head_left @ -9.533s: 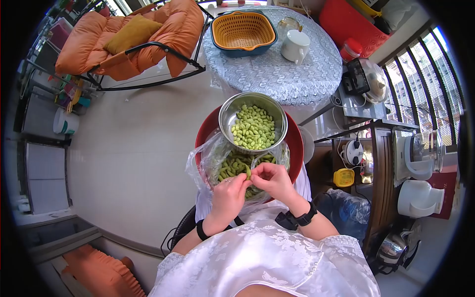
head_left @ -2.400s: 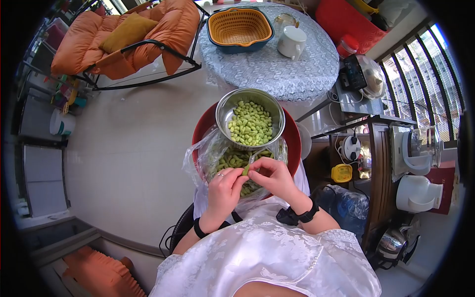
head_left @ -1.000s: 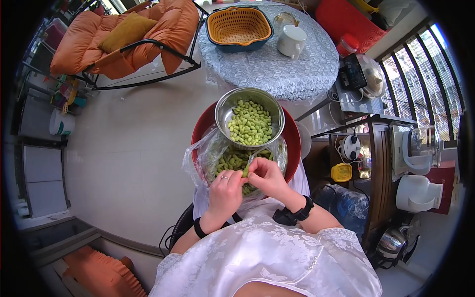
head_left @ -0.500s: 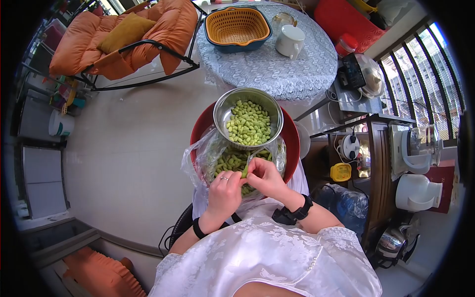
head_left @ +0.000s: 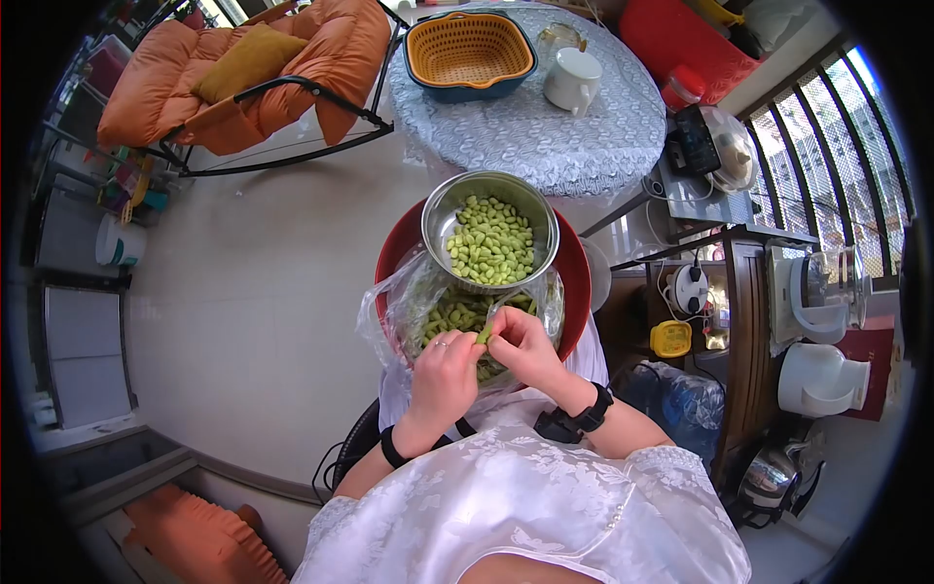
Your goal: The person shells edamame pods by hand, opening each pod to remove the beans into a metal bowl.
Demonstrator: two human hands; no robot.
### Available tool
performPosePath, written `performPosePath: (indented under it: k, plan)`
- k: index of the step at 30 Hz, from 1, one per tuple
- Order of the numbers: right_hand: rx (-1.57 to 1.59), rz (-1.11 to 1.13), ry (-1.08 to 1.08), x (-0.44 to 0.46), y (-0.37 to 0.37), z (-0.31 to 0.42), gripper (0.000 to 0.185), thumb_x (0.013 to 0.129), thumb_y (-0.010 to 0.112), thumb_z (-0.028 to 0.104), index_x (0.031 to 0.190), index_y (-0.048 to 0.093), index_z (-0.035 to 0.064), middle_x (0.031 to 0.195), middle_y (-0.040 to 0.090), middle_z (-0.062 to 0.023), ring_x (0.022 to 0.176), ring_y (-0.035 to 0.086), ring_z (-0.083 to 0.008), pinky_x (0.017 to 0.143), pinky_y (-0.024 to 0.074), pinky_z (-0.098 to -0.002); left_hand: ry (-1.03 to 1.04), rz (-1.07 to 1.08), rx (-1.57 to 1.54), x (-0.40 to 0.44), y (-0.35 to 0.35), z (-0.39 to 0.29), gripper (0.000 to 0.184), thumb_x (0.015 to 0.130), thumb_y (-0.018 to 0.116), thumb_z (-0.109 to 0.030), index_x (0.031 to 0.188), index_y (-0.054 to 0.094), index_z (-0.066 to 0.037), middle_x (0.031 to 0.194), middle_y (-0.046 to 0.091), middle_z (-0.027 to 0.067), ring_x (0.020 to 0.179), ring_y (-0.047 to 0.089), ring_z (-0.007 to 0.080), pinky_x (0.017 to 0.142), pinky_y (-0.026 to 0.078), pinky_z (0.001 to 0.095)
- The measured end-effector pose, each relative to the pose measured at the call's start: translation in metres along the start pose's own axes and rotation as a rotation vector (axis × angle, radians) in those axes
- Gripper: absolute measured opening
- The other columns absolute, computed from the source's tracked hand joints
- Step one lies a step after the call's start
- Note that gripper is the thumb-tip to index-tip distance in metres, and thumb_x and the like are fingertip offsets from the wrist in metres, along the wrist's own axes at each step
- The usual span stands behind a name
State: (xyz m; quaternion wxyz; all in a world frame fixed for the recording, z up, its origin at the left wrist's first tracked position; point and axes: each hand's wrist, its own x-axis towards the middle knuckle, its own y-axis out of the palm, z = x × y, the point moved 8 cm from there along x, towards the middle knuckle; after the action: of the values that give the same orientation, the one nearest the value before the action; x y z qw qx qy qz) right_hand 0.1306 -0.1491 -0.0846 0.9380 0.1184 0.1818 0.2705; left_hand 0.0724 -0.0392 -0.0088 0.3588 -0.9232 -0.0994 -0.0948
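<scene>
A green bean pod (head_left: 484, 334) is pinched between my left hand (head_left: 446, 375) and my right hand (head_left: 526, 348), over the near part of a red basin (head_left: 578, 292). Both hands are closed, fingertips meeting at the pod. Below them a clear plastic bag (head_left: 399, 298) in the basin holds many unshelled green pods (head_left: 457, 316). Just beyond my fingers, a round metal pot (head_left: 438, 219) rests over the far side of the basin. Shelled pale green beans (head_left: 491, 243) lie inside it.
A cloth-covered table (head_left: 506, 136) stands ahead, with an orange strainer basket (head_left: 467, 49) in a blue basin and a white lidded mug (head_left: 572, 80). An orange cushioned rocking chair (head_left: 243, 73) is at far left. A dark wooden shelf (head_left: 744, 360) stands close on my right.
My fingers have shifted slightly on the pod, and my left hand has turned a little. The pot and basin stay in place.
</scene>
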Motion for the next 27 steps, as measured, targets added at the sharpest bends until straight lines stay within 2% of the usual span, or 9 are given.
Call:
performPosePath:
  k: [5, 7, 8, 10, 13, 16, 20, 24, 27]
  plan:
    - [-0.068, 0.002, 0.015, -0.001, 0.000, 0.001, 0.009, 0.089, 0.062, 0.003, 0.084, 0.054, 0.0045, 0.074, 0.053, 0.0075, 0.063, 0.045, 0.0007, 0.052, 0.0347, -0.0188, -0.044, -0.064, -0.078, -0.001, 0.000, 0.011, 0.014, 0.096, 0.059, -0.008, 0.094, 0.064, 0.005, 0.081, 0.063, 0.0181, 0.076, 0.063, 0.0355, 0.067, 0.049, 0.0431]
    - [-0.081, 0.029, 0.052, -0.001, -0.001, -0.001, 0.008, 0.089, 0.062, 0.003, 0.084, 0.055, 0.0045, 0.074, 0.052, 0.0076, 0.063, 0.045, 0.0006, 0.053, 0.0350, -0.0186, -0.302, 0.081, -0.356, -0.008, 0.013, 0.036, 0.024, 0.102, 0.054, -0.016, 0.091, 0.064, 0.003, 0.072, 0.060, 0.0096, 0.064, 0.058, 0.0209, 0.059, 0.045, 0.0345]
    - [-0.098, 0.050, 0.086, 0.000, -0.001, -0.004, 0.008, 0.089, 0.062, 0.004, 0.085, 0.055, 0.0044, 0.074, 0.052, 0.0077, 0.063, 0.045, 0.0004, 0.053, 0.0352, -0.0185, -0.308, 0.076, -0.349, -0.009, 0.009, 0.039, 0.024, 0.102, 0.054, -0.016, 0.091, 0.064, 0.003, 0.072, 0.060, 0.0096, 0.064, 0.058, 0.0209, 0.059, 0.045, 0.0345]
    - [-0.091, 0.073, 0.113, 0.000, 0.000, -0.005, 0.007, 0.089, 0.062, 0.004, 0.085, 0.055, 0.0044, 0.074, 0.053, 0.0075, 0.063, 0.045, 0.0003, 0.053, 0.0353, -0.0185, -0.546, 0.269, -0.606, -0.019, 0.024, 0.053, 0.034, 0.105, 0.050, -0.027, 0.088, 0.064, -0.001, 0.068, 0.056, -0.0001, 0.060, 0.049, 0.0084, 0.054, 0.038, 0.0260]
    - [-0.068, 0.091, 0.135, 0.000, 0.000, -0.009, 0.007, 0.090, 0.062, 0.005, 0.086, 0.056, 0.0043, 0.076, 0.054, 0.0074, 0.063, 0.045, 0.0002, 0.053, 0.0355, -0.0190, -0.682, 0.293, -0.877, -0.026, 0.035, 0.064, 0.039, 0.106, 0.049, -0.034, 0.084, 0.063, -0.005, 0.068, 0.054, -0.0042, 0.060, 0.046, 0.0055, 0.054, 0.034, 0.0229]
    - [-0.114, 0.061, 0.092, 0.000, 0.002, -0.002, 0.008, 0.087, 0.066, 0.005, 0.087, 0.059, 0.0033, 0.075, 0.056, 0.0058, 0.061, 0.045, -0.0005, 0.052, 0.0355, -0.0201, -0.761, 0.252, -0.953, -0.025, 0.033, 0.065, 0.040, 0.107, 0.048, -0.031, 0.081, 0.062, -0.005, 0.065, 0.048, -0.0056, 0.060, 0.043, 0.0053, 0.055, 0.033, 0.0224]
    - [-0.477, -0.075, -0.144, -0.007, 0.004, 0.040, 0.012, 0.083, 0.072, 0.006, 0.090, 0.064, 0.0021, 0.073, 0.058, 0.0018, 0.058, 0.046, -0.0035, 0.052, 0.0369, -0.0218, -0.712, 0.212, -0.796, -0.026, 0.034, 0.074, 0.040, 0.106, 0.049, -0.030, 0.082, 0.062, -0.002, 0.064, 0.050, -0.0025, 0.060, 0.045, 0.0069, 0.055, 0.036, 0.0254]
    - [-0.622, -0.033, -0.331, -0.010, 0.017, 0.060, 0.014, 0.083, 0.077, 0.010, 0.094, 0.071, 0.0031, 0.076, 0.060, -0.0017, 0.056, 0.048, -0.0084, 0.051, 0.0396, -0.0245, -0.498, 0.098, -0.485, -0.017, 0.023, 0.058, 0.034, 0.104, 0.051, -0.024, 0.085, 0.064, 0.002, 0.067, 0.060, 0.0097, 0.063, 0.060, 0.0209, 0.059, 0.044, 0.0348]
    - [-0.632, -0.067, -0.292, -0.009, 0.015, 0.055, 0.014, 0.083, 0.079, 0.011, 0.093, 0.073, 0.0035, 0.077, 0.061, -0.0039, 0.056, 0.050, -0.0113, 0.052, 0.0422, -0.0264, -0.430, 0.044, -0.401, -0.012, 0.018, 0.052, 0.030, 0.103, 0.053, -0.020, 0.087, 0.065, 0.003, 0.071, 0.063, 0.0160, 0.067, 0.065, 0.0300, 0.061, 0.047, 0.0390]
